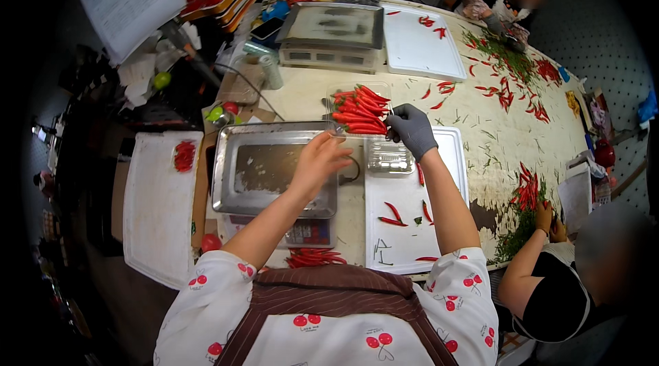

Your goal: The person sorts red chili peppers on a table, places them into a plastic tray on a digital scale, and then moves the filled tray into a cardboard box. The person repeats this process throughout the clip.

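Note:
Before me is a clear plastic container [389,89] filled with red chillies [359,108], their tips and stems lying roughly sideways. My right hand [413,130], in a dark grey glove, grips its right edge. At the container's lower left corner is my bare left hand [320,160], pinching it with the upper fingertips while the other fingers spread apart. Below the container stand closed, clear plastic clamshell boxes [389,156] on a white tray [391,191]. Several loose chillies [394,216] and bits of stem lie on that tray. A metal pan [275,206] on a weighing scale [307,234] lies under my left forearm.
A second scale [329,57] and a white tray [425,52] stand opposite, before a seated person. Two people at the right handle chillies and green stems [520,232]. More chillies [311,257] lie close to my apron. At left are a white lid [159,201] and a paper sheet [131,3].

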Motion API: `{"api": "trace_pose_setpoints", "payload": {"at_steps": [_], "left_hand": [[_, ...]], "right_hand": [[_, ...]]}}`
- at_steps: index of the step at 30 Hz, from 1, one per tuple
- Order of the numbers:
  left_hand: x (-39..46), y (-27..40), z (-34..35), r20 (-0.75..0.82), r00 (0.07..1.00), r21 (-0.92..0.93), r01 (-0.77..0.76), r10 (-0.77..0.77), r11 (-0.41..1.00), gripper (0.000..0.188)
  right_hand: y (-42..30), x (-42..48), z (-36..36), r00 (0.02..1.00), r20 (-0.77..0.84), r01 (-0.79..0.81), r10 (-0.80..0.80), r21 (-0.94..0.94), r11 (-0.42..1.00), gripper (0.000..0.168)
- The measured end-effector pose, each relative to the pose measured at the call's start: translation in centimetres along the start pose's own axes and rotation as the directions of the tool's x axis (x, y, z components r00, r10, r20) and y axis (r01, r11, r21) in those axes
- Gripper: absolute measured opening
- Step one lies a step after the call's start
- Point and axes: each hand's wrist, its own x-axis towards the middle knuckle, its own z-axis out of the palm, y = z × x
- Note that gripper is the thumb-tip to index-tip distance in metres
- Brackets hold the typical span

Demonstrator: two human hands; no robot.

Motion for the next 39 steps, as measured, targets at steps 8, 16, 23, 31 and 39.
{"api": "trace_pose_setpoints", "payload": {"at_steps": [8,16,23,31,39], "left_hand": [[-8.9,1.1,-7.1,-0.164,0.974,-0.256,-0.195,0.156,0.947,0.026],[-16.2,3.5,-21.2,-0.338,0.919,-0.283,-0.303,0.201,0.910,0.026],[-19.4,5.5,-36.4,-0.403,0.895,-0.218,-0.294,0.188,0.931,0.027],[-20.0,3.5,-52.2,-0.496,0.855,-0.221,-0.291,0.150,0.931,0.030],[-16.0,8.7,-61.5,-0.599,0.782,-0.210,-0.359,0.171,0.909,0.031]], "right_hand": [[-0.1,-6.9,11.2,0.984,0.176,0.055,-0.043,-0.065,0.996,0.019],[-0.9,-10.6,21.9,0.906,0.423,-0.025,-0.009,0.074,0.997,0.034],[-1.7,-12.2,23.4,0.908,0.419,-0.015,-0.026,0.093,0.996,0.034],[-1.9,-13.4,24.0,0.938,0.348,-0.045,0.013,0.084,0.995,0.031],[-2.4,-13.5,23.5,0.979,0.199,-0.060,0.048,0.054,0.997,0.028]]}}
